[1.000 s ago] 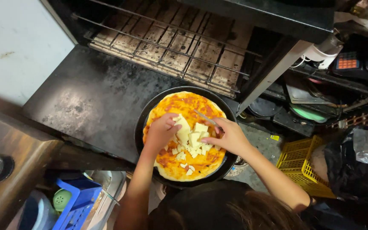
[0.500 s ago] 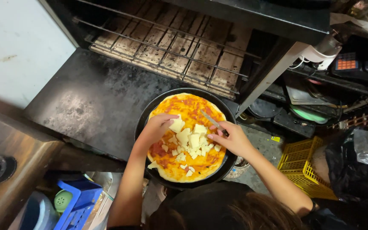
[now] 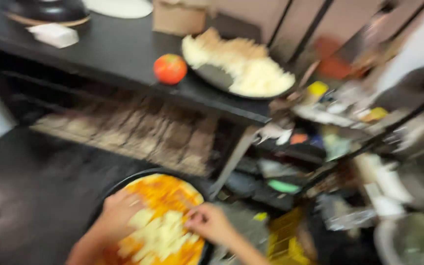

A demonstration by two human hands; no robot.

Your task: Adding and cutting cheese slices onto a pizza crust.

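Cheese pieces are being spread over the pizza, lying in a dark pan below the tomato. The left hand is pressed flat, loosely open, so the cheese is evened; the right hand is curled; its hold cannot be told through blur.

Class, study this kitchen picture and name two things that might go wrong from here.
1. The pizza pan sits on the open oven door near its front edge; pressing on the cheese with both hands might tip it.
2. The tomato rests loose on the dark shelf above; it may roll off onto the pizza.
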